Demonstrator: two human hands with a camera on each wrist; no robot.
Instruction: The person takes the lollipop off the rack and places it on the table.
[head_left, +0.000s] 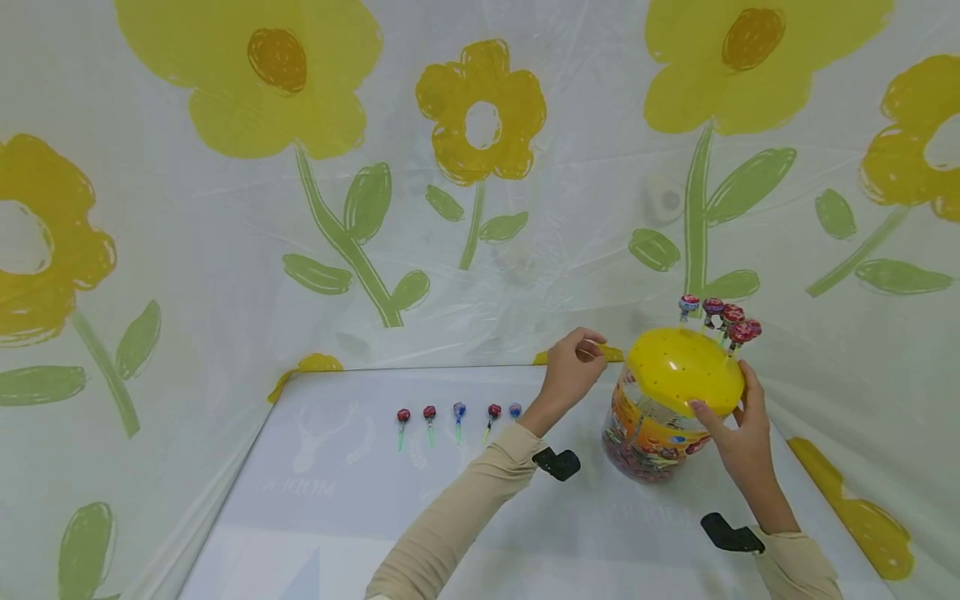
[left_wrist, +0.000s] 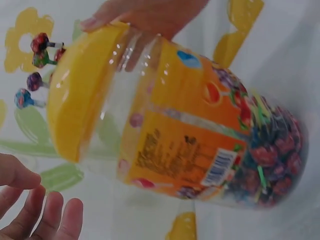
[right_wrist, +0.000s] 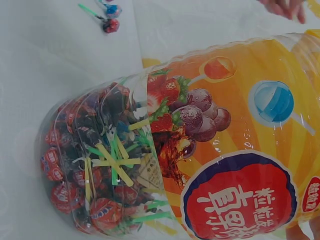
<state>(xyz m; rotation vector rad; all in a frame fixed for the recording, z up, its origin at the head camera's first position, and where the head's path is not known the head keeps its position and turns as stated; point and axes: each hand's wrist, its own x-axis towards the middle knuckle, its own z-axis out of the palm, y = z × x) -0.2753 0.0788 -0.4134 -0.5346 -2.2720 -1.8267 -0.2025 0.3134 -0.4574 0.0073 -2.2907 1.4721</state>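
A clear plastic candy jar (head_left: 652, 429) with a domed yellow lid (head_left: 686, 367) stands on the right of the table, tilted slightly. Several wrapped lollipops (head_left: 732, 313) stick up from the far side of the lid. My right hand (head_left: 746, 437) grips the jar at the lid's right rim, thumb at the front. Left of the lid, apart from it, my left hand (head_left: 573, 367) hovers with loosely bent fingers. In the left wrist view, nothing shows between its fingers (left_wrist: 30, 215). Wrapped lollipops (right_wrist: 90, 165) fill the jar's bottom behind an orange label (right_wrist: 235, 125).
Several lollipops (head_left: 430, 413) lie in a spaced row on the white table (head_left: 300, 508), left of the jar; the left forearm (head_left: 465, 508) passes close to the row's right end. A flower-print sheet (head_left: 525, 317) hangs behind the table.
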